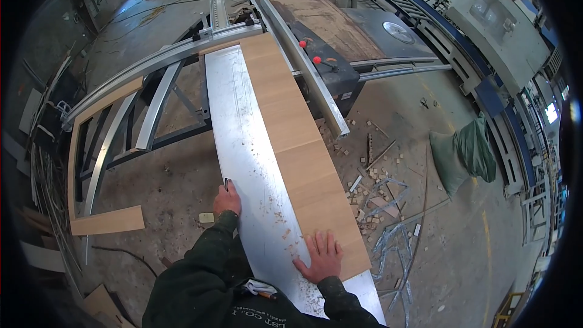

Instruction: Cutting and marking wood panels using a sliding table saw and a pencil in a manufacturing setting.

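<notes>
My right hand lies flat with its fingers spread on the near end of a long light-brown wooden board. Its thumb reaches over the board's left edge. The board rests lengthwise on the silver sliding table of a panel saw, which has sawdust and small chips scattered on it. At the table's left edge, my left hand is closed, and a short dark tip pokes up from its fingers. What it grips is mostly hidden by the hand.
A metal fence runs along the board's far right side, beside red knobs. An open metal frame extends left, with a wooden strip at its near end. Offcuts and a green sack lie on the floor to the right.
</notes>
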The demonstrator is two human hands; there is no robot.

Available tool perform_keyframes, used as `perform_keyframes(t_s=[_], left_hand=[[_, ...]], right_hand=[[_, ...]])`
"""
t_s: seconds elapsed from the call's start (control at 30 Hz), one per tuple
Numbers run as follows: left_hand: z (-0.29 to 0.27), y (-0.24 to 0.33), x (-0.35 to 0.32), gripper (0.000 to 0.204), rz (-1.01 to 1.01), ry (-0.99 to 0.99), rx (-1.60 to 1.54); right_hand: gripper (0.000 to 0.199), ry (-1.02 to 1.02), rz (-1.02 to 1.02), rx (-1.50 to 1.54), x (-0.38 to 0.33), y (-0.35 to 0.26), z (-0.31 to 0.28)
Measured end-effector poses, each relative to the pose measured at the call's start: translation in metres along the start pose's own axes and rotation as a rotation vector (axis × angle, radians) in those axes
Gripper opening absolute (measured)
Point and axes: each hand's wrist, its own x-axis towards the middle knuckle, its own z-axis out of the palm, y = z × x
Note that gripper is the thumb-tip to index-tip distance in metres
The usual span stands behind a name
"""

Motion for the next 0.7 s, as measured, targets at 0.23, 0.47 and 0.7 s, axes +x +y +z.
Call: perform_keyframes(t_s=[0.23,0.47,0.7], left_hand=[[0.008,0.004,0.021,0.059,0.011,0.016,0.023],[0.035,0.011,0.026,0.056,0.039,0.071,0.021],[0.033,0.009,0.033,0.055,0.076,0.105,0.013]], right_hand=[[0.077,-0.012,0.003,-0.001,0.021,-0.001,0.004],[0.080,0.017,-0.036,-0.022,0.030,0.021,0.015],[0.081,0.011,-0.017,-0.021,0.052,0.007,0.013]])
